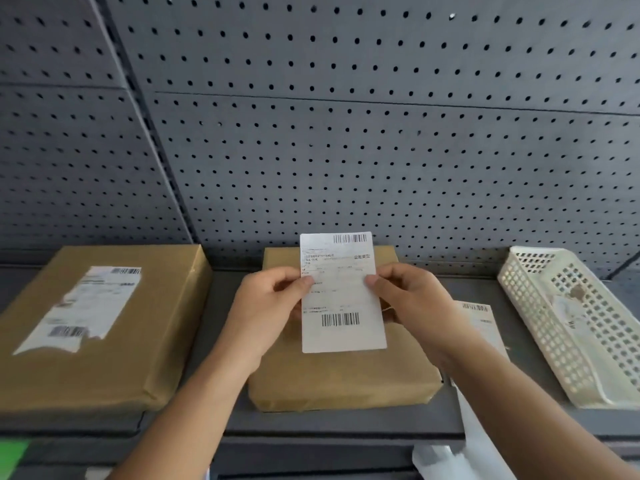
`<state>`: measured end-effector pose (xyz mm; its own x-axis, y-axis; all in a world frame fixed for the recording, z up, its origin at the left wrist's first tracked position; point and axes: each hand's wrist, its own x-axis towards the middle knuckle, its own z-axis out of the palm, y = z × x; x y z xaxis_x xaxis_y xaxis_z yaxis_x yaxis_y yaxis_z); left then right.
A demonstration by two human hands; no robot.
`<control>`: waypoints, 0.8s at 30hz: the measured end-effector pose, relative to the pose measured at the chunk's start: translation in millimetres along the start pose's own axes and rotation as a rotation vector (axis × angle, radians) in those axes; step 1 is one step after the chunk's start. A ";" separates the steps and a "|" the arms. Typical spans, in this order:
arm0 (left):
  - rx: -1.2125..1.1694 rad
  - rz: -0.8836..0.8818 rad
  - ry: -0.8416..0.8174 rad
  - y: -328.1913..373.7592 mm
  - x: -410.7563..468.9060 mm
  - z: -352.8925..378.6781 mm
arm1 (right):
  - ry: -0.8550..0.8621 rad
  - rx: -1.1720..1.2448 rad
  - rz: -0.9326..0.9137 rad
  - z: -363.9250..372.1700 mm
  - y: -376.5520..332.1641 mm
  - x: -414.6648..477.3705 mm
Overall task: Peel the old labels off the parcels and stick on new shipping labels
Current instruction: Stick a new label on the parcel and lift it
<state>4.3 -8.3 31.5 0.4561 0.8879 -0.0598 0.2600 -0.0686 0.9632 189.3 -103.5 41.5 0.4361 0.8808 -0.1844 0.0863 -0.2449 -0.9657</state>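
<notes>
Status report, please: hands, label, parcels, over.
Both busy: left hand and right hand pinch shipping label by side edges above middle parcel. On left parcel, torn old label. Nothing seen blocking.

The small print on the label [343, 292] at centre is too blurred to read; only its two barcodes stand out. Behind it the fingers of the left hand [270, 306] and right hand [412, 303] are hidden, with only the thumbs on its front. Label and hands cover much of the middle parcel [343, 379]. The left parcel [104, 358] runs off the left edge, and the text of its torn label [83, 306] is smeared. At centre right the right arm [512, 386] covers most of a sheet [485, 327]. The basket [571, 341] is cut by the right edge; what lies in it cannot be told. At the bottom edge, white paper [450, 459] and a green patch [12, 452] are blurred and cut off.
</notes>
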 end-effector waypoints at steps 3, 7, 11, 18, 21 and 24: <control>0.146 0.004 0.003 -12.4 12.8 -1.4 | 0.063 -0.143 0.009 5.5 10.1 11.1; 0.346 0.020 -0.016 -21.9 25.1 3.4 | 0.112 -0.377 0.002 8.7 21.8 23.4; 0.452 0.050 0.024 -20.3 31.4 10.1 | 0.144 -0.542 -0.043 9.8 26.4 27.8; 0.586 0.019 0.036 -21.9 34.5 18.1 | 0.136 -0.640 -0.108 12.1 28.9 27.8; 0.654 0.037 0.024 -20.5 33.7 20.5 | 0.126 -0.757 -0.102 14.6 30.2 30.8; 0.696 0.059 0.017 -20.1 33.1 22.4 | 0.128 -0.910 -0.098 13.5 33.6 35.2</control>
<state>33.2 12.3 4.3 0.4740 0.8805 -0.0032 0.7228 -0.3870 0.5726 195.5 -75.2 0.1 0.4803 0.8764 -0.0355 0.7751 -0.4431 -0.4503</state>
